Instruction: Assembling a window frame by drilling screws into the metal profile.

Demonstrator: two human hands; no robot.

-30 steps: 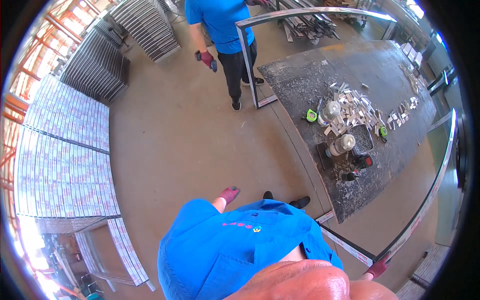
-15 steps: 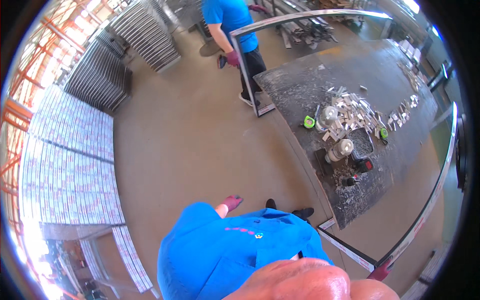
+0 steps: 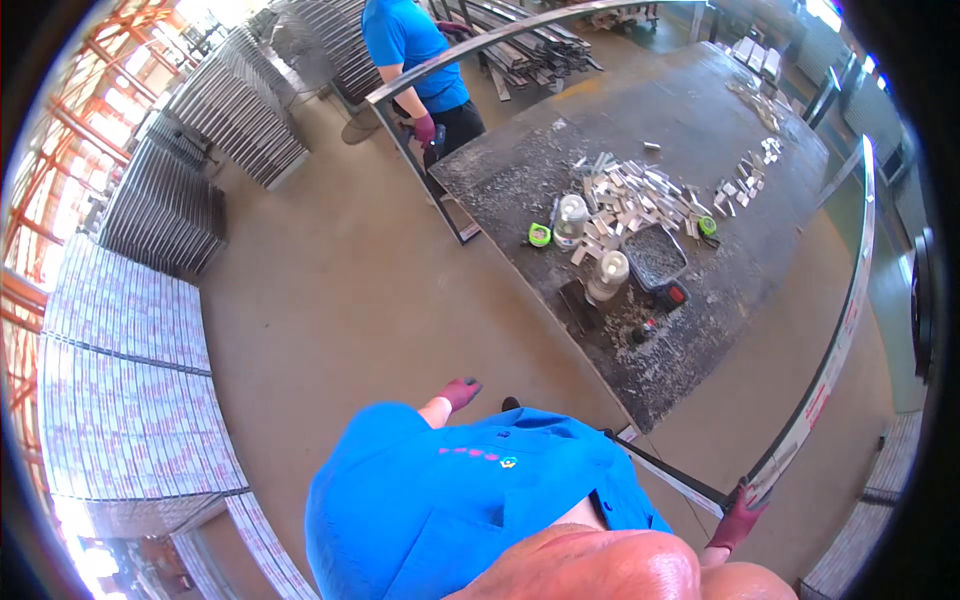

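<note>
My right hand (image 3: 738, 520), in a maroon glove, is closed on a corner of a long dark metal frame (image 3: 822, 385) with pale labelled faces. From there one bar runs up along the table's right side, and a shorter one goes left toward the near table corner. My left hand (image 3: 460, 393), also gloved, hangs in front of my blue shirt with its fingers loosely curled and nothing visible in them. Across the table, another frame section (image 3: 520, 35) stands beside a co-worker (image 3: 420, 60). Whether the two sections join, I cannot tell.
The dark worktable (image 3: 500, 165) bears a heap of metal offcuts (image 3: 640, 195), two clear bottles (image 3: 607, 275), a tray of small parts (image 3: 655, 255), a green tape measure (image 3: 539, 235) and a power tool (image 3: 645, 330). Stacked profiles (image 3: 130, 420) line the left.
My view has shifted, so the table and co-worker appear further left. My right hand and the frame corner have come more fully into sight, the bar looking more upright. My left hand rose slightly.
</note>
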